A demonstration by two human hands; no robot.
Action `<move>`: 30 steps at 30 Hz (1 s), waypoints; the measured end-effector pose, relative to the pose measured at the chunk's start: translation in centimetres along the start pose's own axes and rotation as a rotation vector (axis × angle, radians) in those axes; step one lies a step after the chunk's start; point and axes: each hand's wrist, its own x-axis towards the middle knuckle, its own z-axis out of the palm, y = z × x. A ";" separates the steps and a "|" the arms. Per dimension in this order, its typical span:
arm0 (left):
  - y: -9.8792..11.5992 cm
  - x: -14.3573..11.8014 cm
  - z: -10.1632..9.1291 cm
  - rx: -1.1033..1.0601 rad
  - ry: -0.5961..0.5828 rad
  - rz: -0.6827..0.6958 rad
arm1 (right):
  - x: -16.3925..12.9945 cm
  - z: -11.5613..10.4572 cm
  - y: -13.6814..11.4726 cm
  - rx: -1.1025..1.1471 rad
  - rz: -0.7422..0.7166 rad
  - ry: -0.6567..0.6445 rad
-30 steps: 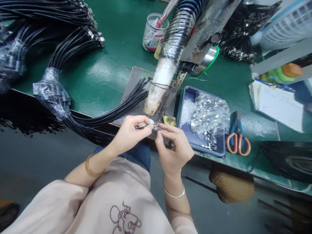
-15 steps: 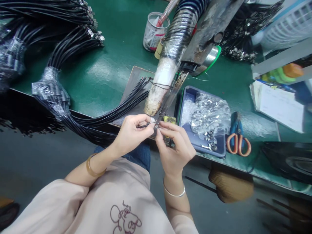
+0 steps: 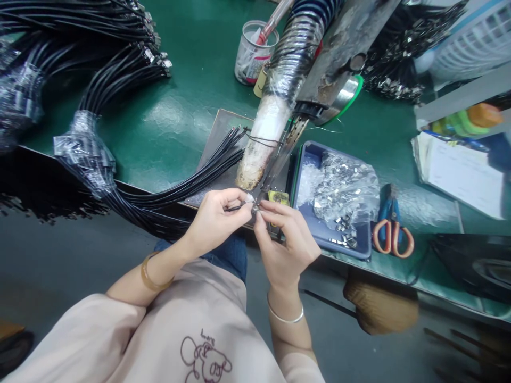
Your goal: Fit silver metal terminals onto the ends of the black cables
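Note:
My left hand (image 3: 219,215) pinches the end of a black cable (image 3: 235,208) between thumb and fingertips. Facing it, my right hand (image 3: 285,234) is closed at the fingertips on a small shiny metal connector (image 3: 255,208) where the cable ends. Just above the fingertips is the lower end of a mounted soldering iron (image 3: 275,165); whether it touches the connector I cannot tell. To the left, a bundle of black cables (image 3: 179,189) lies over the bench edge, wrapped in plastic (image 3: 85,149). A yellow sponge (image 3: 278,198) sits behind my right fingers.
A white-wrapped hose (image 3: 263,133) hangs over the work spot. On the right stand a blue tray (image 3: 361,247) with a bag of metal parts (image 3: 345,183), and cutters with orange handles (image 3: 393,236). Farther back are a plastic cup (image 3: 249,58), a solder spool (image 3: 345,98) and papers (image 3: 459,173).
Both hands stay almost still with their fingertips together. The view has shifted very slightly, and the things on the right appear a little farther right.

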 end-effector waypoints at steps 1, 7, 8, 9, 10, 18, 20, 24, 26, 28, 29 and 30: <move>0.1 0.0 0.0 0.001 0.005 0.002 | 0.1 -0.1 -0.1 -0.009 -0.003 0.000; -0.1 0.0 -0.2 0.007 -0.007 0.013 | 0.1 -0.3 -0.2 -0.048 -0.057 -0.029; -0.1 0.0 -0.3 0.013 -0.014 0.012 | 0.0 -0.4 -0.2 -0.050 -0.070 -0.040; -0.1 0.0 -0.3 0.018 -0.019 0.011 | -0.1 -0.4 -0.1 -0.052 -0.078 -0.048; -0.1 0.0 -0.4 0.022 -0.023 0.010 | -0.2 -0.4 -0.1 -0.055 -0.082 -0.050; 0.1 -0.1 -0.7 -0.117 -0.052 -0.048 | -0.4 -0.4 -0.2 -0.085 -0.110 0.005; -0.1 0.0 -0.8 -0.152 -0.086 -0.074 | -0.4 -0.4 -0.1 -0.098 -0.127 0.009; -0.5 0.1 -0.7 -0.171 -0.086 -0.058 | -0.6 -0.1 0.0 -0.097 -0.138 0.023; -0.5 0.1 -0.5 -0.160 -0.059 -0.038 | -0.5 0.0 0.1 -0.098 -0.121 0.023; -0.4 0.1 -0.3 -0.152 -0.030 -0.025 | -0.4 0.1 0.1 -0.105 -0.105 0.019; -0.3 0.1 -0.2 -0.150 -0.016 -0.021 | -0.4 0.2 0.1 -0.107 -0.099 0.019; -0.2 0.1 -0.1 -0.148 -0.002 -0.017 | -0.3 0.2 0.1 -0.105 -0.095 0.022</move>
